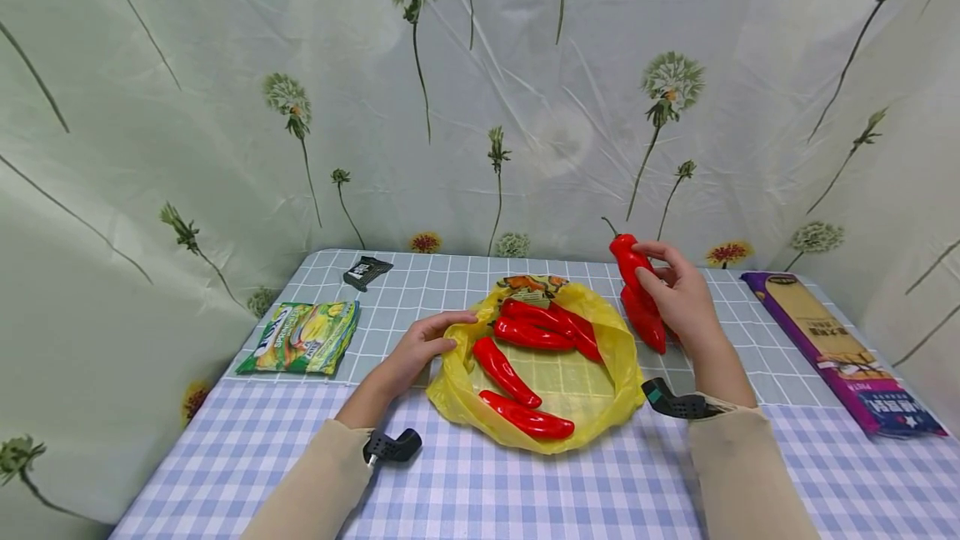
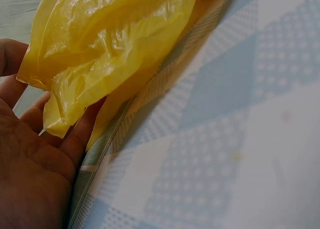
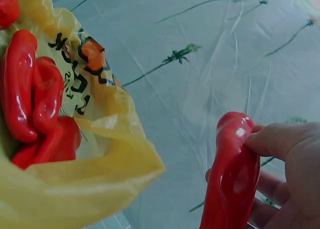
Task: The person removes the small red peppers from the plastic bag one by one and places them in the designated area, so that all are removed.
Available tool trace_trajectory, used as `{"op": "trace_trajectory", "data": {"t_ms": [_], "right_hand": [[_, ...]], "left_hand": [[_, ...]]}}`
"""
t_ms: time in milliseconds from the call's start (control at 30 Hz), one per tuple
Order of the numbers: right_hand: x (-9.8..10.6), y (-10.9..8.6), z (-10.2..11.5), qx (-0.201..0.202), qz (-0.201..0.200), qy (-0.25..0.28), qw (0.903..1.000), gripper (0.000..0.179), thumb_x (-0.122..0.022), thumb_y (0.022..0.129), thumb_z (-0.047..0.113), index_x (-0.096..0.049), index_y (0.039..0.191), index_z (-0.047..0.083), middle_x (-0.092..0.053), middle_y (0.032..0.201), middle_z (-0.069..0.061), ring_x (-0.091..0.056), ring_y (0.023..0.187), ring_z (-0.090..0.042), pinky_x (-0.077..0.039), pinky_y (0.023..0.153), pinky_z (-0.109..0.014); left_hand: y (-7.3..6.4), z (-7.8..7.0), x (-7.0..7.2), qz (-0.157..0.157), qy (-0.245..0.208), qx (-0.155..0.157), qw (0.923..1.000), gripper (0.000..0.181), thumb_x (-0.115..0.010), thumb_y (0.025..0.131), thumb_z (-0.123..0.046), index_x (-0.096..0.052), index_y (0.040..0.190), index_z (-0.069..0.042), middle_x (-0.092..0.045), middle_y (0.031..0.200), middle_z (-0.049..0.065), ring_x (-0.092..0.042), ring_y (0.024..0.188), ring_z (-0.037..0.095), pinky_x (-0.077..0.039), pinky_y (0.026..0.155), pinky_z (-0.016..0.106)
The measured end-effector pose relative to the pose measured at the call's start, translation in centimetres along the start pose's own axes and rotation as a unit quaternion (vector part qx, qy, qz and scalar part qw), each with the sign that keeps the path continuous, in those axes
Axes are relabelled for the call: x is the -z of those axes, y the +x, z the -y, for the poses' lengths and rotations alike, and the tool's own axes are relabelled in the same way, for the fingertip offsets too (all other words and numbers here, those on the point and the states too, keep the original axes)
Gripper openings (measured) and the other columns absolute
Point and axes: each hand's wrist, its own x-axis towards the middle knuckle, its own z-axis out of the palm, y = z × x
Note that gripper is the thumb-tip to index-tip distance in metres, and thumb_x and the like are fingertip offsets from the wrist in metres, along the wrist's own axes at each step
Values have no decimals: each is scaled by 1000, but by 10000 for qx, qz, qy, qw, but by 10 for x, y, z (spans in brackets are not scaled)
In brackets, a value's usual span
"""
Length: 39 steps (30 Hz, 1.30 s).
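A yellow plastic bag (image 1: 450, 394) lies wide-mouthed on the table with several red chili peppers (image 1: 506, 372) inside. At its left rim, my left hand (image 1: 411, 353) grips the plastic, fingers over the edge and thumb on the outer side. The left wrist view shows a fold of the bag (image 2: 115, 49) hanging across those fingers. To the right of the bag, my right hand (image 1: 678, 294) pinches a red chili pepper (image 3: 232, 164) between thumb and fingers, stem pointing up and away. Another red chili pepper (image 1: 645, 323) shows just below that hand, partly hidden by it.
A green and yellow packet (image 1: 303, 337) lies at the left, and a small black packet (image 1: 367, 272) behind it. A long purple pasta pack (image 1: 843, 348) lies along the right edge. A dandelion-print curtain (image 1: 480, 107) rises behind the checked table (image 1: 465, 494).
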Motion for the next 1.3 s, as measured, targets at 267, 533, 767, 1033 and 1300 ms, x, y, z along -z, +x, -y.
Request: {"op": "trace_trajectory", "data": {"t_ms": [267,533,767,1033,1300], "right_hand": [[7,4,-16,-382,-206,-135,9990,48,-55,100,37,-47,146,25,-46,153,-13,-51,129,-36,-59,88,-32],[12,9,-32,-884,-413,-22,9952,48,-53,101,36,-46,148,30,-42,156,-11,-49,127,-30,-52,79,-15],[20,12,-47,-1197,-379,49,9921,49,-48,103,31,-43,151,33,-35,160,-11,-42,136,-36,-51,105,-48],[27,14,-62,-1512,-478,276,9870,50,-46,104,26,-40,153,35,-28,164,-13,-36,144,-40,-44,110,-54],[38,16,-76,-1761,-614,315,9820,50,-46,104,27,-40,153,36,-26,165,-12,-32,147,-39,-42,114,-52]], "left_hand": [[-1,0,0,3,51,38,10000,45,-51,93,-10,-58,138,-7,-47,154,12,-37,147,34,-32,120,53],[-1,1,-1,-5,55,20,10000,44,-50,94,-9,-58,137,-7,-48,153,11,-37,147,33,-30,121,55],[-1,1,0,0,73,-79,9999,43,-50,95,-11,-58,138,-7,-48,153,12,-37,147,34,-27,121,57],[0,2,0,10,49,-72,10000,43,-51,95,-10,-58,137,-6,-49,153,12,-36,148,33,-26,122,57],[1,1,0,-7,36,-20,10000,43,-51,95,-10,-58,137,-6,-49,153,11,-37,147,33,-29,121,55]]}}
